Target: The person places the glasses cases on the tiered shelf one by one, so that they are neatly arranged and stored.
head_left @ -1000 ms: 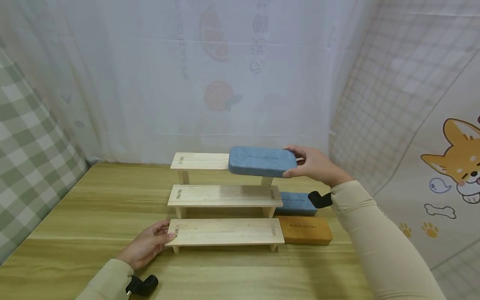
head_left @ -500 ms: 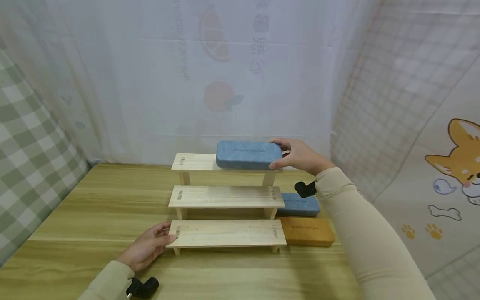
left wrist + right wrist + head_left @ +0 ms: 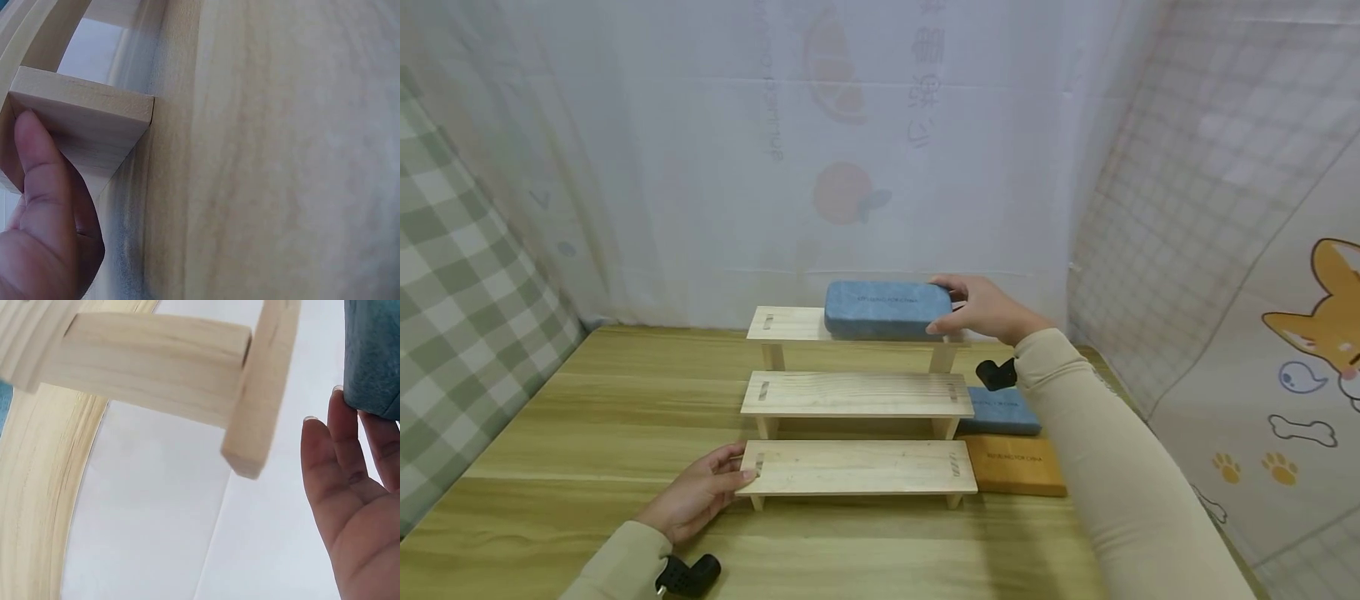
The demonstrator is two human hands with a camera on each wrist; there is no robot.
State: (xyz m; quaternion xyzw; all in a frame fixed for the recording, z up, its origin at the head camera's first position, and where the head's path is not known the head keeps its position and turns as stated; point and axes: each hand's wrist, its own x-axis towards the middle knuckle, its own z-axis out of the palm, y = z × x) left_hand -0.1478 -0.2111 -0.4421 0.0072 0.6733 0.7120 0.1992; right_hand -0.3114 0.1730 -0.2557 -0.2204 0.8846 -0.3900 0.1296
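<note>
A blue oblong case (image 3: 887,308) with rounded corners and small lettering is close over the top step of a three-step wooden display stand (image 3: 857,467), towards the step's right part. My right hand (image 3: 992,310) holds its right end between thumb and fingers. In the right wrist view the blue case (image 3: 375,356) shows beside the end of the wooden step, with white gap between them. My left hand (image 3: 703,492) pinches the left end of the lowest step, thumb on top. The left wrist view shows a finger of the left hand (image 3: 47,206) against the step's underside and leg.
A second blue case (image 3: 1000,411) and an orange case (image 3: 1017,467) lie on the wood-grain table (image 3: 587,433), right of the stand. A white printed curtain (image 3: 700,183) hangs behind, with a checked cloth (image 3: 460,292) at the left.
My right hand has moved the blue case left and slightly back over the top step. The left hand has stayed on the lowest step.
</note>
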